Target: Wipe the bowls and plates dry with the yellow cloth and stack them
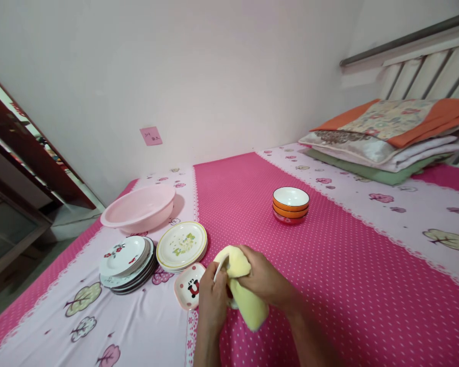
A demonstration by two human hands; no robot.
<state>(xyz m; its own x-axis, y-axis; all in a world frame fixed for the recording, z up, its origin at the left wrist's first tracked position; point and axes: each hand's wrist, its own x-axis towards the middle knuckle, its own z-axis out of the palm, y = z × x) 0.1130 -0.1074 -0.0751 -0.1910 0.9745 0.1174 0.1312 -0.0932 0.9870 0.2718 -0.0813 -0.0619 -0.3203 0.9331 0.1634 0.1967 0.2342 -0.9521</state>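
Near the front middle of the bed, my left hand (213,293) is closed on a white-rimmed dish (218,268), mostly hidden by fingers and cloth. Whether it is a bowl or a small plate I cannot tell. My right hand (265,276) grips a pale yellow cloth (249,308), which is pressed over the dish's rim and hangs down below. Just left of my left hand lies a square dish with pink dots and a cat design (188,288). Behind it sits a stack of yellow-rimmed plates (181,245).
A stack of flowered and dark-rimmed plates (124,260) stands left, with a pink basin (137,206) behind. Several stacked orange and red bowls (290,204) stand right of centre. Folded bedding and pillows (390,135) lie at back right, against the wall and headboard (436,74).
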